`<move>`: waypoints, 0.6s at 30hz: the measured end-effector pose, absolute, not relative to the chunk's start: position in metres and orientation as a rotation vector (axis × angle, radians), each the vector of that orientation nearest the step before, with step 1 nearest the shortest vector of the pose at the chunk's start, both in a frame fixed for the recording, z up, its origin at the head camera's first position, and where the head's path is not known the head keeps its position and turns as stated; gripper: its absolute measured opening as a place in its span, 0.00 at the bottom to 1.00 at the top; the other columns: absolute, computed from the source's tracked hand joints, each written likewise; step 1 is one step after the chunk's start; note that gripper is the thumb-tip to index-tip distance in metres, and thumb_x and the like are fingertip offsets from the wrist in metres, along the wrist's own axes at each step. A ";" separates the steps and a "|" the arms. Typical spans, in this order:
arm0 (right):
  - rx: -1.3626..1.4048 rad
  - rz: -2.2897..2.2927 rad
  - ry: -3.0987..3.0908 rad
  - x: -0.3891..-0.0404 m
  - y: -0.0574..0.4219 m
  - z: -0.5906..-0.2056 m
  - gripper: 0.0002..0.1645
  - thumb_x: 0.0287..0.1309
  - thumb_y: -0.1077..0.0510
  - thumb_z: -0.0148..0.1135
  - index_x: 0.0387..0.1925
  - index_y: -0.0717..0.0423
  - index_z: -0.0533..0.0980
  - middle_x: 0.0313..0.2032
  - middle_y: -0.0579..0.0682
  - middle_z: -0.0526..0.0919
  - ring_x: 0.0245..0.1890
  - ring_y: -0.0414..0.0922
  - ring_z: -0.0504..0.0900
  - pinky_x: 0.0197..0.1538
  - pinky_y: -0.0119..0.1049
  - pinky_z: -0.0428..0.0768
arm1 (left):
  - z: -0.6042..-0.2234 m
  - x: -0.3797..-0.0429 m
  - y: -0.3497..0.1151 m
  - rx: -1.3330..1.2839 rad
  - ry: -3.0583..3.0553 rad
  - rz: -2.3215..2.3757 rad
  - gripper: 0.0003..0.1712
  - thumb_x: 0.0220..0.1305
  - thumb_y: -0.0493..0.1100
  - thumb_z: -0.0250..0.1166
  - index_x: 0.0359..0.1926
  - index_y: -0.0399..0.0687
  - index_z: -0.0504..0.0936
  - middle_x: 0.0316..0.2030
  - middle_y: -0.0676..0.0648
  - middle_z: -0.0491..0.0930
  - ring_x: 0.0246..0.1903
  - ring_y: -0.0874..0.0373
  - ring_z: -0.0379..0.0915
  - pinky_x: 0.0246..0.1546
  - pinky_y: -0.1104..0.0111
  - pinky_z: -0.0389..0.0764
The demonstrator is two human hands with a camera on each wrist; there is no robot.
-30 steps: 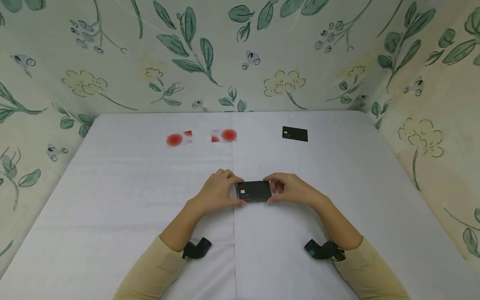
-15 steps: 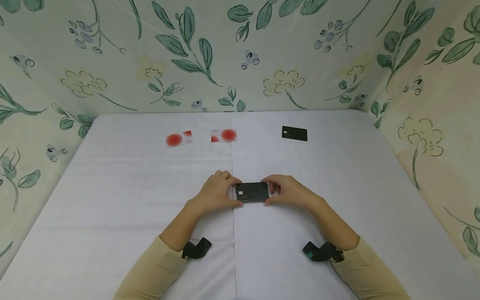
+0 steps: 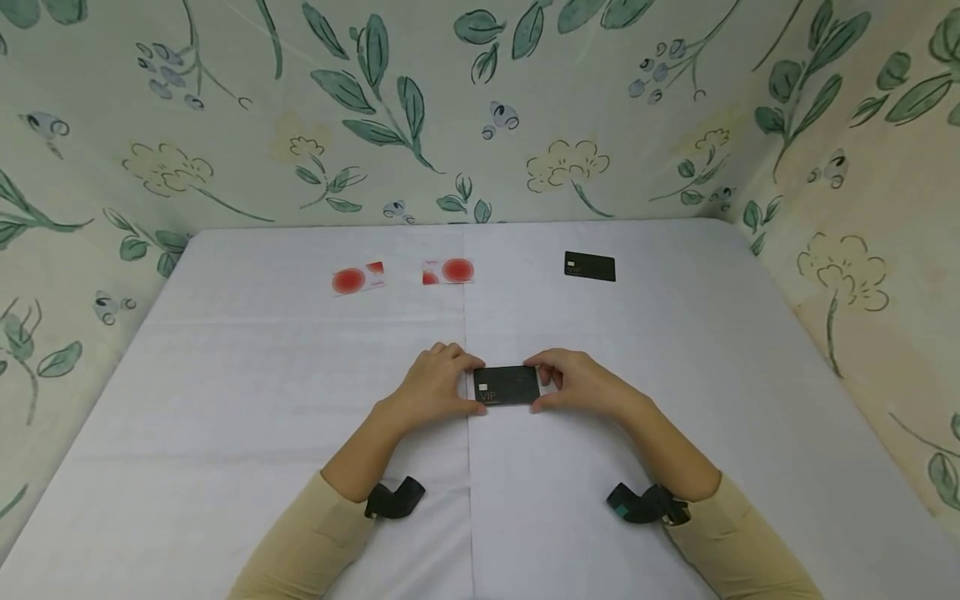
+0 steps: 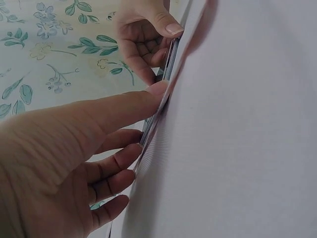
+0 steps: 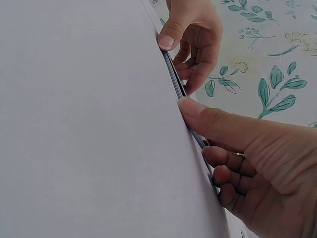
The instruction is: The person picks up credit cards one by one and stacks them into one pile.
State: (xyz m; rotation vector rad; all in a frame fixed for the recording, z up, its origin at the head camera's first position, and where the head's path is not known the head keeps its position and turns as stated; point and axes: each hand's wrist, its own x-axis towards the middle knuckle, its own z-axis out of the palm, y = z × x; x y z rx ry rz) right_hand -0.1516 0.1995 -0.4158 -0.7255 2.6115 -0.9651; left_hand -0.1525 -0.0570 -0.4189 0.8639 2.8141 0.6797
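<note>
A black card (image 3: 507,386) marked VIP, with a small light chip, lies on top of a thin stack in the middle of the table. Several edges of the card stack (image 5: 174,77) show side-on in the right wrist view. My left hand (image 3: 437,379) pinches the left end, thumb on the near long edge and index finger on the far one. At the opposite end my right hand (image 3: 581,383) grips it the same way. The stack sits flat, close on the white cloth. In the left wrist view the left thumb (image 4: 133,106) covers part of the edges.
Two red-and-white cards (image 3: 359,279) (image 3: 448,271) lie apart toward the back of the white-covered table (image 3: 247,383). Another black card (image 3: 589,267) lies at the back right. A floral cloth (image 3: 465,100) hangs behind and along both sides.
Both hands and the card stack have shifted slightly toward me and settled lower, with the stack's near edge showing less. The cards at the back have stayed put.
</note>
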 end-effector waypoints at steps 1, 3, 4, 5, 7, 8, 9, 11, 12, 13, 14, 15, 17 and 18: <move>-0.723 -0.964 2.612 -0.152 0.199 -0.415 0.38 0.39 0.51 0.77 0.53 0.62 0.75 0.31 0.45 0.75 0.28 0.39 0.69 0.31 0.30 0.70 | -0.419 -0.153 -0.057 0.860 2.814 0.681 0.33 0.42 0.56 0.76 0.51 0.49 0.80 0.40 0.50 0.76 0.45 0.54 0.67 0.48 0.58 0.69; -0.724 -0.964 2.609 -0.151 0.199 -0.415 0.38 0.39 0.51 0.78 0.53 0.62 0.75 0.31 0.45 0.75 0.28 0.40 0.69 0.31 0.30 0.70 | -0.419 -0.153 -0.057 0.850 2.815 0.689 0.33 0.42 0.55 0.76 0.50 0.49 0.81 0.39 0.51 0.75 0.45 0.54 0.68 0.48 0.57 0.69; -0.726 -0.964 2.608 -0.151 0.199 -0.415 0.38 0.39 0.51 0.78 0.53 0.62 0.75 0.31 0.45 0.75 0.28 0.40 0.69 0.32 0.30 0.70 | -0.419 -0.153 -0.057 0.847 2.816 0.690 0.32 0.42 0.55 0.76 0.50 0.49 0.81 0.39 0.51 0.75 0.45 0.54 0.68 0.48 0.57 0.69; -0.728 -0.966 2.607 -0.151 0.200 -0.415 0.38 0.39 0.51 0.78 0.53 0.62 0.75 0.31 0.45 0.75 0.28 0.40 0.69 0.32 0.30 0.70 | -0.419 -0.153 -0.056 0.844 2.817 0.694 0.32 0.42 0.55 0.77 0.50 0.49 0.81 0.39 0.51 0.75 0.45 0.54 0.68 0.47 0.57 0.69; -0.733 -0.969 2.607 -0.151 0.200 -0.415 0.38 0.39 0.52 0.78 0.53 0.62 0.75 0.32 0.46 0.75 0.29 0.40 0.69 0.32 0.30 0.70 | -0.419 -0.153 -0.056 0.843 2.818 0.699 0.32 0.42 0.55 0.76 0.49 0.49 0.81 0.39 0.52 0.75 0.45 0.54 0.68 0.47 0.58 0.69; -0.733 -0.970 2.608 -0.151 0.201 -0.415 0.38 0.39 0.52 0.78 0.53 0.62 0.75 0.32 0.45 0.75 0.29 0.40 0.69 0.32 0.30 0.70 | -0.419 -0.153 -0.056 0.844 2.818 0.704 0.31 0.42 0.55 0.76 0.49 0.49 0.81 0.38 0.52 0.75 0.45 0.54 0.68 0.47 0.58 0.69; -0.733 -0.972 2.610 -0.151 0.201 -0.415 0.38 0.39 0.52 0.78 0.53 0.61 0.75 0.32 0.45 0.75 0.29 0.40 0.69 0.32 0.30 0.70 | -0.419 -0.153 -0.056 0.844 2.816 0.706 0.31 0.42 0.55 0.76 0.49 0.49 0.81 0.39 0.51 0.75 0.45 0.54 0.68 0.47 0.58 0.69; -0.732 -0.977 2.612 -0.151 0.202 -0.415 0.38 0.39 0.52 0.78 0.53 0.61 0.75 0.32 0.45 0.75 0.29 0.40 0.69 0.32 0.30 0.70 | -0.419 -0.153 -0.056 0.844 2.819 0.712 0.31 0.42 0.55 0.76 0.49 0.49 0.81 0.38 0.52 0.75 0.45 0.54 0.68 0.47 0.58 0.69; -0.732 -0.979 2.612 -0.151 0.202 -0.416 0.38 0.39 0.52 0.78 0.53 0.61 0.75 0.32 0.45 0.75 0.29 0.40 0.69 0.32 0.31 0.71 | -0.419 -0.153 -0.056 0.843 2.817 0.713 0.31 0.42 0.55 0.77 0.49 0.49 0.81 0.38 0.52 0.76 0.45 0.54 0.68 0.47 0.58 0.69; -0.729 -0.979 2.614 -0.151 0.201 -0.416 0.38 0.39 0.53 0.78 0.53 0.61 0.75 0.32 0.45 0.75 0.29 0.40 0.70 0.33 0.30 0.71 | -0.419 -0.153 -0.056 0.842 2.817 0.716 0.31 0.42 0.55 0.77 0.49 0.50 0.81 0.38 0.52 0.76 0.45 0.54 0.68 0.47 0.58 0.69; -0.729 -0.978 2.614 -0.151 0.201 -0.416 0.38 0.39 0.53 0.78 0.53 0.61 0.75 0.32 0.46 0.75 0.29 0.40 0.70 0.32 0.30 0.71 | -0.419 -0.153 -0.056 0.840 2.817 0.716 0.31 0.42 0.55 0.77 0.49 0.50 0.81 0.38 0.52 0.76 0.45 0.54 0.68 0.47 0.58 0.69; -0.727 -0.978 2.615 -0.151 0.201 -0.416 0.38 0.39 0.53 0.78 0.53 0.61 0.75 0.32 0.46 0.75 0.29 0.40 0.70 0.32 0.30 0.71 | -0.419 -0.153 -0.056 0.838 2.816 0.717 0.31 0.42 0.55 0.77 0.49 0.50 0.81 0.38 0.52 0.75 0.45 0.54 0.68 0.47 0.58 0.69; -0.726 -0.975 2.618 -0.152 0.200 -0.417 0.37 0.39 0.53 0.78 0.53 0.62 0.75 0.32 0.46 0.75 0.29 0.40 0.70 0.32 0.30 0.71 | -0.419 -0.153 -0.056 0.836 2.813 0.717 0.31 0.42 0.55 0.77 0.49 0.50 0.81 0.38 0.52 0.75 0.45 0.54 0.68 0.47 0.58 0.69; -0.726 -0.976 2.618 -0.152 0.200 -0.417 0.37 0.39 0.53 0.78 0.53 0.62 0.75 0.32 0.46 0.75 0.29 0.40 0.70 0.32 0.30 0.71 | -0.419 -0.153 -0.056 0.837 2.812 0.718 0.31 0.42 0.55 0.77 0.49 0.50 0.81 0.38 0.52 0.75 0.45 0.54 0.68 0.48 0.58 0.69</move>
